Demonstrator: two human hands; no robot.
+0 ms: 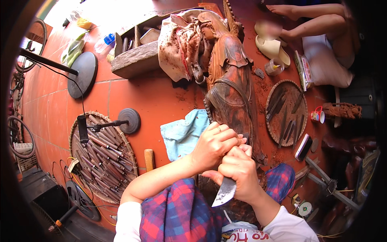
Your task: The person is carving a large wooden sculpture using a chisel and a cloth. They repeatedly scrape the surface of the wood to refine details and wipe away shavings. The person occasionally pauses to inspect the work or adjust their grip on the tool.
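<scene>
A carved wooden statue of a robed figure (234, 103) lies lengthwise before me, its hooded head at the far end. My right hand (241, 171) is closed round a knife blade (225, 192), whose bare metal end sticks out below the fist toward me. My left hand (217, 142) is closed just ahead of the right, over the statue's lower part, with the fingers of both hands close together. What the left fingers hold is hidden. A light blue cloth (183, 133) lies on the floor beside the left wrist.
A round basket full of chisels (100, 155) stands at left, beside a wooden handle (149, 160). At right are a round tray of files (278, 125), a phone (303, 147) and a red cup (318, 115). Another person's legs (322, 28) reach in at far right.
</scene>
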